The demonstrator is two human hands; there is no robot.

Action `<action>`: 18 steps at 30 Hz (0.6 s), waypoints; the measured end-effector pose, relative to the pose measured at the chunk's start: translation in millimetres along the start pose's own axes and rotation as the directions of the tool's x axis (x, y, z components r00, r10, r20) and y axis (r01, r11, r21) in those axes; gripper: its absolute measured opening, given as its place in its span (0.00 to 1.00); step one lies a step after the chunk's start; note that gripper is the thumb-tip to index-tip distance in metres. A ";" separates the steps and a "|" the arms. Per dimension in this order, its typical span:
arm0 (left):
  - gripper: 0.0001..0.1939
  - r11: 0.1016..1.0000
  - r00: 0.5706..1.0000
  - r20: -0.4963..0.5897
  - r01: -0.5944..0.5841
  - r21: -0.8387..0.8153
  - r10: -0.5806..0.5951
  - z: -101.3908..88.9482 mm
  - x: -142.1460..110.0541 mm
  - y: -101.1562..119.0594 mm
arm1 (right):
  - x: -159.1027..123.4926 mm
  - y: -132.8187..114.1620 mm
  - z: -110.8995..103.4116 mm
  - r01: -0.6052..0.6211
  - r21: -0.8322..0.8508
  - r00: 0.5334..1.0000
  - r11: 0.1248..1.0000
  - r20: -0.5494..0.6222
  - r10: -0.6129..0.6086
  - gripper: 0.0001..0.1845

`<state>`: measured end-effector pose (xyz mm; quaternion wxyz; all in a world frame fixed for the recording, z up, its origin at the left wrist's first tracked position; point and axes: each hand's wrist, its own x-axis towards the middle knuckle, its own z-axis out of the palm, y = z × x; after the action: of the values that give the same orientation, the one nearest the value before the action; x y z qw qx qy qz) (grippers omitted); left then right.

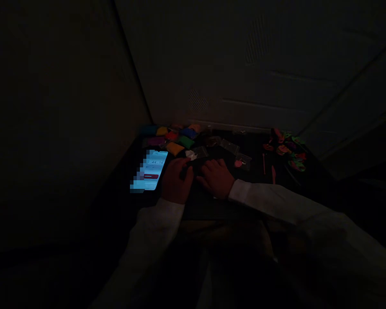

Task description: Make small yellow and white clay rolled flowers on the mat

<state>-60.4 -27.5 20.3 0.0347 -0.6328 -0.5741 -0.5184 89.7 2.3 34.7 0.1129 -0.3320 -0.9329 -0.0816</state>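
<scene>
In the dim head view, my left hand (177,182) rests on the dark tabletop (206,210), thumb apart from its fingers and no held thing visible. Just beyond its fingertips lies a small white lump (190,155); whether they touch I cannot tell. My right hand (217,177) lies palm down to the right, fingers spread over the table, with nothing visible in it. Left of my left hand, a phone (154,170) glows with its screen lit. A clear bag (200,152) sits beside the white lump, and another bag (243,162) with a pink piece (238,163) is right of my right hand.
Several coloured packets (175,148) are heaped at the back left. A pink stick tool (264,164) and a pink knife-like tool (273,174) lie on the right. Behind them is a pile of multicoloured pieces (283,149). A pale wall (231,86) borders the table's far edge.
</scene>
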 end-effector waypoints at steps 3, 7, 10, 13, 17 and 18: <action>0.12 1.000 1.000 0.000 0.003 -0.001 -0.003 -0.2 0.1 0.8 | -4.9 -4.1 -1.3 0.051 0.016 0.999 0.999 0.013 -0.051 0.20; 0.12 1.000 1.000 -0.003 0.002 0.001 -0.002 -0.5 -0.2 1.1 | -3.1 -5.4 -1.3 0.076 0.035 0.997 0.997 0.016 -0.076 0.21; 0.13 1.000 1.000 -0.005 0.001 0.003 -0.001 -0.8 -0.9 0.4 | 2.0 -4.1 -0.4 -0.008 0.026 1.000 1.000 0.000 0.008 0.22; 0.12 1.000 1.000 -0.009 0.007 0.005 -0.007 -1.2 -0.8 0.5 | -2.0 -8.0 -1.1 0.017 0.041 1.000 0.999 0.010 -0.017 0.22; 0.12 1.000 1.000 -0.013 0.018 0.008 -0.018 -1.9 0.0 1.9 | -3.9 -11.0 -1.7 0.071 0.069 0.997 0.995 0.012 -0.072 0.22; 0.12 1.000 1.000 -0.013 0.019 0.008 -0.019 -2.1 0.0 2.0 | -1.8 -10.1 -1.4 0.048 0.066 0.999 0.997 0.004 -0.048 0.23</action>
<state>-60.1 -29.4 22.4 0.0359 -0.6240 -0.5818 -0.5205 84.8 -6.8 34.8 0.1191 -0.3059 -0.9431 -0.0526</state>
